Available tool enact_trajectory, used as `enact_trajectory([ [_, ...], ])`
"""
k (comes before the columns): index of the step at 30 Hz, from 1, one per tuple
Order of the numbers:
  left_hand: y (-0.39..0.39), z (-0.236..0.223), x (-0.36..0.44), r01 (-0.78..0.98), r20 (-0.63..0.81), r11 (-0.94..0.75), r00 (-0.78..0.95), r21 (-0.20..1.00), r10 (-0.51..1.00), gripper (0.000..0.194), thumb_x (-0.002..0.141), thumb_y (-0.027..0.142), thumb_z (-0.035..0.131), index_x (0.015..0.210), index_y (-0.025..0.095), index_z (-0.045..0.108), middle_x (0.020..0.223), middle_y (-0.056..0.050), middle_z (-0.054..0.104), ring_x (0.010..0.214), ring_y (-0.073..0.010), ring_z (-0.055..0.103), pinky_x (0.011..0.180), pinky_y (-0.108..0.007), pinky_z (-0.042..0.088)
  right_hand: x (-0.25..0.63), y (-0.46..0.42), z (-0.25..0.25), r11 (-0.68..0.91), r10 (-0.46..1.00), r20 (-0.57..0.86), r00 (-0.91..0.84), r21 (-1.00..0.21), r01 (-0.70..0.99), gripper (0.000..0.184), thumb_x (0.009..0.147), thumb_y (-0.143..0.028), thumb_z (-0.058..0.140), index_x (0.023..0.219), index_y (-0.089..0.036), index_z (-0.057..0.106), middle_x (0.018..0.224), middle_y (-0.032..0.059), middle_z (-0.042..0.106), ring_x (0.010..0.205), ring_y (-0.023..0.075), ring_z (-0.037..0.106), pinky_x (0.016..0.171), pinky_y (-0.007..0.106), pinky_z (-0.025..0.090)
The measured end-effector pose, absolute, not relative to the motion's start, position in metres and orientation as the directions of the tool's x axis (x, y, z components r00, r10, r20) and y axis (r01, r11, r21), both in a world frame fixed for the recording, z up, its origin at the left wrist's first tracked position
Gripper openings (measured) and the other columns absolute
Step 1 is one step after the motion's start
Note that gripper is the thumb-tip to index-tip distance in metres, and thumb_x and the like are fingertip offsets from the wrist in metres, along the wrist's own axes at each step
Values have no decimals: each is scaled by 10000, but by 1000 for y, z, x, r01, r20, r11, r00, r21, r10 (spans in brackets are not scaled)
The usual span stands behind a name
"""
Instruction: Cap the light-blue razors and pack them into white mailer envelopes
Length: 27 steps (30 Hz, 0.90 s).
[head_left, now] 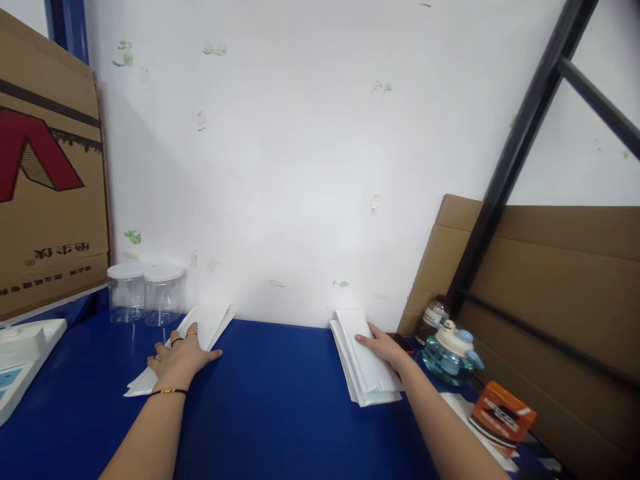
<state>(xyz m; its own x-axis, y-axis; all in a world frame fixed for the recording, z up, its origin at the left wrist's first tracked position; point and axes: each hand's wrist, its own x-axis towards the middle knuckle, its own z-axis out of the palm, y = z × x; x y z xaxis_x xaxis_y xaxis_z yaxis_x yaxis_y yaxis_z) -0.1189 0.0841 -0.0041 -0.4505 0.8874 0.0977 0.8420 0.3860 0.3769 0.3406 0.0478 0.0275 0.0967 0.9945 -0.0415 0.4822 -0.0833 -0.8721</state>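
My left hand (181, 357) lies spread with its palm down on a small stack of white flat paper-like sleeves (213, 320) on the blue table (265, 400). Its fingers are apart, and the sleeves stick out on both sides of it. To the right, a thicker stack of white sleeves (357, 360) lies at a slant, its layers slightly fanned. My right hand (385, 348) rests on this stack's right edge, thumb and forefinger stretched out over the top. The other fingers of that hand are mostly hidden.
Two clear lidded jars (164, 297) stand back left, near a white device (30, 360) and a large carton (50, 167). On the right are a brown bottle (433, 320), a teal water bottle (447, 357), an orange box (503, 417), a dark phone-like object (401, 343) and cardboard (565, 300).
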Motion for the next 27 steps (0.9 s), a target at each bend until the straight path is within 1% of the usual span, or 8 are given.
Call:
enact_trajectory([
  [4, 83, -1, -122, 835, 83, 379, -444, 398, 892, 795, 598, 437, 611, 1328, 233, 371, 1281, -200, 447, 1068, -444, 462, 778, -512, 365, 347, 52, 25, -157, 965, -12, 263, -827, 540, 955, 679, -643, 568, 1415, -114, 266, 1443, 168, 317, 1304, 282, 344, 1070, 386, 278],
  [7, 84, 4, -125, 827, 80, 355, -428, 436, 900, 806, 578, 324, 613, 1337, 236, 356, 1253, -199, 480, 1064, -430, 487, 769, -503, 385, 350, 54, 26, -126, 932, 117, 343, -783, 609, 966, 686, -639, 558, 1418, -91, 248, 1468, 174, 256, 1349, 288, 245, 1107, 394, 199],
  [13, 90, 11, -136, 790, 81, 217, -319, 574, 944, 723, 584, 279, 609, 1284, 185, 453, 1158, -170, 578, 1027, -367, 556, 826, -438, 422, 322, 24, 53, 211, 772, 556, 306, -680, 702, 650, 786, -548, 500, 1304, -160, 442, 1341, 140, 442, 1267, 288, 372, 1064, 425, 281],
  [17, 77, 33, -125, 612, 129, 69, -274, 788, 953, 651, 647, 293, 588, 1277, 177, 470, 1117, -123, 614, 1028, -309, 573, 848, -371, 442, 274, 1, 63, 423, 747, 635, 197, -682, 596, 468, 816, -473, 518, 1202, -208, 518, 1240, 104, 530, 1175, 265, 463, 1009, 441, 349],
  [19, 63, 47, -108, 340, 63, -22, -109, 940, 992, 644, 689, 360, 590, 1297, 208, 440, 1025, -83, 656, 918, -256, 624, 763, -323, 481, 249, -1, 56, 472, 810, 575, 115, -755, 456, 447, 813, -457, 540, 1187, -213, 516, 1204, 99, 557, 1124, 248, 509, 993, 431, 371],
  [22, 41, 58, -76, 46, -121, 112, 292, 993, 949, 699, 687, 438, 622, 1299, 169, 418, 830, -75, 691, 714, -235, 653, 600, -289, 487, 218, 5, 37, 392, 907, 412, 86, -902, 181, 513, 826, -476, 522, 1262, -221, 435, 1277, 108, 503, 1134, 231, 516, 962, 400, 410],
  [25, 30, 51, -50, -22, -200, 273, 625, 962, 754, 672, 705, 426, 630, 1283, 152, 421, 795, -83, 689, 708, -235, 661, 540, -246, 459, 201, 11, 20, 344, 928, 352, 123, -935, 83, 620, 802, -493, 560, 1330, -241, 354, 1309, 102, 474, 1117, 223, 526, 926, 361, 432],
  [27, 32, 39, -43, 18, -259, 362, 732, 932, 630, 625, 720, 474, 615, 1232, 147, 472, 801, -94, 688, 700, -253, 665, 514, -249, 454, 197, 13, 13, 335, 927, 345, 149, -938, 92, 552, 785, -514, 572, 1237, -213, 474, 1206, 94, 559, 1048, 230, 557, 874, 340, 450],
])
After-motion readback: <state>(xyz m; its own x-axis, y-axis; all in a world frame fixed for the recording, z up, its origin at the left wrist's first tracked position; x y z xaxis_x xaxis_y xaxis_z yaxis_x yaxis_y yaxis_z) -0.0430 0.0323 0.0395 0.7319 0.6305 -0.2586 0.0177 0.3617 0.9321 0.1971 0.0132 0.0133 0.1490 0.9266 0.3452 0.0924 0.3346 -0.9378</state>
